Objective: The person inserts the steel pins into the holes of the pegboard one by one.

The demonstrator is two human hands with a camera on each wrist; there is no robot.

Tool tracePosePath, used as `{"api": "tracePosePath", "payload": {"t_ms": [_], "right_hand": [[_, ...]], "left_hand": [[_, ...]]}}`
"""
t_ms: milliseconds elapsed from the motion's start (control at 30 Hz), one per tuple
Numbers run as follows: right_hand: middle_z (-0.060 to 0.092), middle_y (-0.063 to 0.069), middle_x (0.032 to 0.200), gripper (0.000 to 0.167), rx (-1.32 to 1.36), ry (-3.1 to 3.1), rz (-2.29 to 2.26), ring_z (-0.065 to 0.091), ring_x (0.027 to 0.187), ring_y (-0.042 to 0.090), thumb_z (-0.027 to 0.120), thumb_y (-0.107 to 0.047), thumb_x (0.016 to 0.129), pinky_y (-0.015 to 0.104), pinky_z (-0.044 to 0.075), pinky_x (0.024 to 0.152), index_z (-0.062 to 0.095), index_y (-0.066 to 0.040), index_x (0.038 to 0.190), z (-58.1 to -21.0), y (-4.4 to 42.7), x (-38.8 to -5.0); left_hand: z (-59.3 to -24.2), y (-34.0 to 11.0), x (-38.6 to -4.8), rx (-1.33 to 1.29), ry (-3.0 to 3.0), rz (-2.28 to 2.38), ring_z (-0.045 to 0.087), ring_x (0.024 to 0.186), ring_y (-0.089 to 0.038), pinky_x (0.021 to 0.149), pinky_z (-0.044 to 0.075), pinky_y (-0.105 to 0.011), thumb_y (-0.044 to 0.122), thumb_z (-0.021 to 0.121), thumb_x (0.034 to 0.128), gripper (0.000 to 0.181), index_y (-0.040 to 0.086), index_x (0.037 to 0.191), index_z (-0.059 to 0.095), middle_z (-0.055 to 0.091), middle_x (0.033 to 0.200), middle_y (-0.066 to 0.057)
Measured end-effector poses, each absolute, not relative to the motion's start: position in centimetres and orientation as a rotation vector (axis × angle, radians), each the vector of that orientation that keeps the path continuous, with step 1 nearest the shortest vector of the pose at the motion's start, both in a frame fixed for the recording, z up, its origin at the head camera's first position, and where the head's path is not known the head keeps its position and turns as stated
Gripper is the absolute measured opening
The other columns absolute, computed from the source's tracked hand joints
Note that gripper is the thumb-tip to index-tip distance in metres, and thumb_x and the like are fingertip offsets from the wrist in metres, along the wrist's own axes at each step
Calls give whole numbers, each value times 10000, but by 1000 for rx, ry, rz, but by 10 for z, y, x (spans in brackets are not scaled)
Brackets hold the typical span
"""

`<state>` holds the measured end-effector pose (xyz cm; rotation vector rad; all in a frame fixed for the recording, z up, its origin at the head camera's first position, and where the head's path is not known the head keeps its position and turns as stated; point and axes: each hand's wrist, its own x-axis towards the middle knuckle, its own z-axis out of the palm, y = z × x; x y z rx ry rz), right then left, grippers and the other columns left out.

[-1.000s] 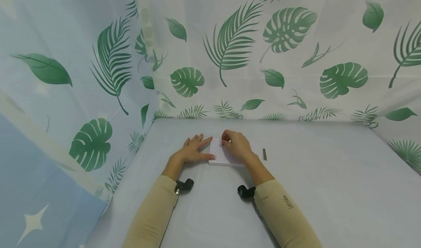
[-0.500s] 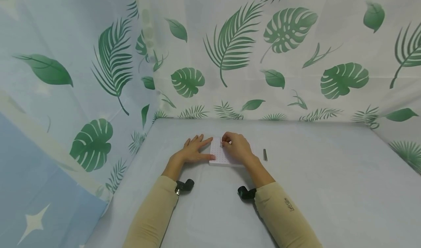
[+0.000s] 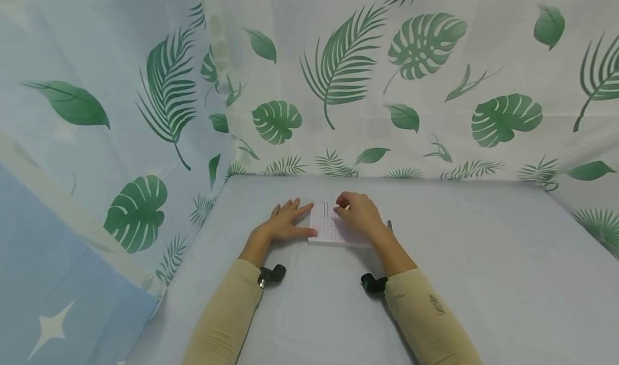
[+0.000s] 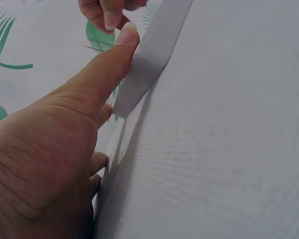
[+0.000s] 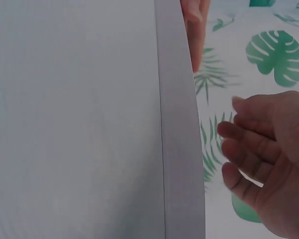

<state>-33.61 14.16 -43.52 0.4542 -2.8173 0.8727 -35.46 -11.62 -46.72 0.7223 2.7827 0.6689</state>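
Backdrop (image 3: 435, 117): Hung behind and to the left of the table (image 3: 309, 316); printed with green leaves.
Board (image 3: 338, 243): Lay flat toward the far side of the table; perforated with rows of small holes (image 3: 329, 226).
Left hand (image 3: 286, 222): Rested at the left edge of the board with fingers spread. Touched the near corner with the thumb and reached the far corner with the forefinger. Gripped nothing; likely braced there to keep the board from sliding.
Right hand (image 3: 361, 212): Hung over the right part of the board. Curled loosely, with a gap between thumb and fingers; seen holding nothing.
Standing pins (image 3: 324, 210): Counted as two, just left of the right hand, near the far edge of the board. Appeared upright and side by side, presumably each in its own hole. Too thin for the depth of seating to be judged.
Loose pins (image 3: 390, 226): Lay on the table just right of the board, probably for a short reach. Masked partly by the right forearm (image 3: 394, 255); not countable.
Wrist views: Showed only the side wall of the board; hid the holes and both standing pins. Cut off parts of both hands at the picture edges.
Sleeves (image 3: 220, 306): Ran out of the head view at the bottom.
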Motion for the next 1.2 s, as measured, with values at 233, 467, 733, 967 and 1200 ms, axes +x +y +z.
{"api": "tracePosePath", "payload": {"t_ms": [233, 467, 733, 967, 1200], "right_hand": [[778, 93, 1041, 233, 453, -2794, 833, 706, 911, 255, 708, -235, 987, 461, 576, 821, 740, -51, 1127, -429, 155, -334], [782, 95, 1045, 233, 450, -2786, 822, 709, 904, 262, 711, -234, 987, 461, 571, 806, 747, -55, 1131, -425, 170, -331], [775, 118, 1068, 241, 363, -2805, 796, 699, 918, 282, 698, -231, 994, 455, 559, 781, 739, -53, 1151, -420, 199, -326], [764, 145, 1092, 249, 282, -2814, 778, 694, 936, 306, 684, -252, 1004, 430, 563, 733, 730, -50, 1143, -416, 227, -324], [764, 163, 1090, 259, 243, -2790, 792, 686, 976, 341, 671, -266, 1013, 444, 562, 738, 737, -37, 1113, -416, 246, -327]], "left_hand": [[-467, -117, -354, 722, 2789, 668, 51, 1626, -398, 1299, -12, -605, 734, 650, 881, 944, 325, 1653, 294, 121, 1744, -184], [-467, -114, -353, 719, 2798, 655, 51, 1627, -392, 1300, -18, -601, 723, 647, 888, 926, 322, 1650, 306, 126, 1744, -177], [-469, -112, -354, 713, 2796, 658, 51, 1629, -388, 1300, -18, -600, 724, 649, 881, 933, 322, 1650, 305, 128, 1745, -174], [-471, -113, -356, 707, 2797, 647, 40, 1631, -379, 1302, -21, -588, 735, 643, 877, 942, 336, 1653, 289, 112, 1749, -164], [-471, -115, -355, 707, 2796, 652, 40, 1628, -390, 1301, -26, -590, 713, 650, 885, 930, 328, 1653, 295, 117, 1747, -172]]}}
